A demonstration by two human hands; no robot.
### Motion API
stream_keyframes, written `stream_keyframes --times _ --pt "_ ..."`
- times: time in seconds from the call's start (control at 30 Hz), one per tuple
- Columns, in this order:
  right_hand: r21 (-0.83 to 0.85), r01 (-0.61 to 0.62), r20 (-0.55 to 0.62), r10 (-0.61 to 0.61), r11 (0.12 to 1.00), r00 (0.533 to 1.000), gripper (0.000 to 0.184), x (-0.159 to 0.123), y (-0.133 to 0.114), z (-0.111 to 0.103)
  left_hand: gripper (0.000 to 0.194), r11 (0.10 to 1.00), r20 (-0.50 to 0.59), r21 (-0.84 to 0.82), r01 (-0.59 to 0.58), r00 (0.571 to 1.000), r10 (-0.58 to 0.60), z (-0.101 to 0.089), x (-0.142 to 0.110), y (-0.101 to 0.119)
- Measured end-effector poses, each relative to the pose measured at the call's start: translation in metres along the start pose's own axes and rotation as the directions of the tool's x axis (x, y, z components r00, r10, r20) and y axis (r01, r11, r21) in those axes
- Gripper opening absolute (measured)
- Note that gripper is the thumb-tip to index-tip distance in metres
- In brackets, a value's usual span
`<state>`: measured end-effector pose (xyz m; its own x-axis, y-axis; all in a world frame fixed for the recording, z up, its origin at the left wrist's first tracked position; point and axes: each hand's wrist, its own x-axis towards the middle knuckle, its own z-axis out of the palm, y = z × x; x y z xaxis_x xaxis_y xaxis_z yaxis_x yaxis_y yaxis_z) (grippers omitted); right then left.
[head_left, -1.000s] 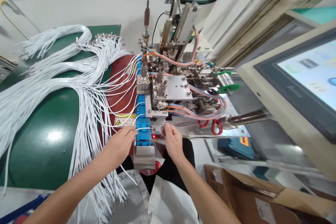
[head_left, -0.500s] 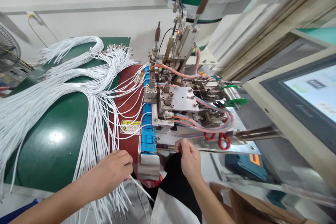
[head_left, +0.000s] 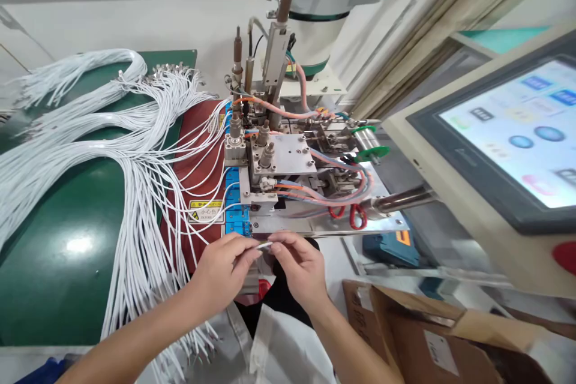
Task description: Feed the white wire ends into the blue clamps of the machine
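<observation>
Above the lap (head_left: pixel 288 345), the left hand (head_left: pixel 225 270) and the right hand (head_left: pixel 302 270) come together, thumbs and fingers pinched on a short stretch of white cable (head_left: pixel 263 246) between them. The cable is just off the near edge of the machine (head_left: pixel 288 156), level with the blue clamps (head_left: pixel 236 219). To the right is a cardboard box (head_left: pixel 396 339); its white label (head_left: pixel 441 353) carries dark marks too blurred to read. A strip of pale floor (head_left: pixel 339 267) lies open between box and machine, giving the right elbow some room. To the left, a thick bundle of cables (head_left: pixel 130 246) spills over the near edge of the green table (head_left: pixel 58 294), crowding the left forearm.

Beyond the hands, a warning label (head_left: pixel 207 212) on the red board (head_left: pixel 206 185) has a yellow strip, a triangle and the characters 小心伤; strands cross it, and the smaller line is unclear. The tilted screen (head_left: pixel 508 132) shows blue and red buttons with blurred wording, and its frame juts in from the right, well apart from the hands. Farther back sit a green-ended spool (head_left: pixel 369 141), a second yellow label (head_left: pixel 216 123), unreadable, and a large round bowl (head_left: pixel 324 18) against the wall
</observation>
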<state>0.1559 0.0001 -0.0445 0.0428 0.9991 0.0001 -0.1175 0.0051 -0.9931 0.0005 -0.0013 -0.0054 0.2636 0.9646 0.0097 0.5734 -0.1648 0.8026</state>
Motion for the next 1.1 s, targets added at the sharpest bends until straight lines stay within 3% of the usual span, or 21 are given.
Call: stream_keyframes --times 0.13,0.2,0.33,0.43,0.5,0.6,0.67,0.73,0.93,1.0,1.1 --pt "-0.093 0.028 -0.029 -0.030 0.995 0.999 0.006 0.003 -0.005 0.008 0.027 0.979 -0.020 -0.182 0.090 0.995 -0.095 0.007 0.000 0.000" --pt "-0.221 0.131 -0.031 -0.141 0.966 0.990 0.008 0.001 -0.004 0.013 0.033 0.956 -0.009 -0.260 0.135 0.990 -0.142 0.010 -0.001 -0.001" --pt "-0.508 0.461 0.204 -0.419 0.727 0.885 0.021 -0.001 0.000 0.014 0.036 0.960 0.022 -0.259 0.107 0.994 -0.105 0.009 -0.001 -0.002" --pt "-0.622 0.525 0.367 -0.377 0.580 0.851 0.023 0.001 0.001 0.009 0.033 0.977 0.059 -0.207 0.053 0.997 -0.042 0.006 0.001 -0.003" --pt "-0.623 0.476 0.362 -0.312 0.620 0.879 0.022 0.002 0.000 0.006 0.031 0.976 0.070 -0.213 0.051 0.997 -0.037 0.005 0.003 -0.003" --pt "-0.515 0.323 0.184 -0.266 0.794 0.946 0.020 0.003 -0.003 0.004 0.028 0.950 0.052 -0.287 0.127 0.992 -0.117 0.006 0.005 -0.004" --pt "-0.436 0.271 0.074 -0.266 0.858 0.961 0.016 0.003 -0.007 0.006 0.025 0.929 0.043 -0.329 0.172 0.985 -0.167 0.008 0.006 -0.005" --pt "-0.404 0.271 0.040 -0.279 0.874 0.959 0.011 0.004 -0.012 0.008 0.023 0.918 0.042 -0.346 0.194 0.981 -0.191 0.008 0.006 -0.005" --pt "-0.341 0.267 0.139 -0.232 0.901 0.963 0.013 0.012 -0.017 0.013 0.020 0.875 0.085 -0.393 0.283 0.959 -0.272 0.005 0.008 -0.003" --pt "-0.275 0.198 0.093 -0.179 0.941 0.980 0.013 0.012 -0.014 0.016 0.021 0.857 0.101 -0.406 0.319 0.947 -0.305 0.003 0.010 -0.003" --pt "-0.190 0.064 -0.067 -0.078 0.980 0.995 0.014 0.008 -0.006 0.020 0.019 0.805 0.102 -0.462 0.373 0.924 -0.369 0.003 0.010 -0.004"
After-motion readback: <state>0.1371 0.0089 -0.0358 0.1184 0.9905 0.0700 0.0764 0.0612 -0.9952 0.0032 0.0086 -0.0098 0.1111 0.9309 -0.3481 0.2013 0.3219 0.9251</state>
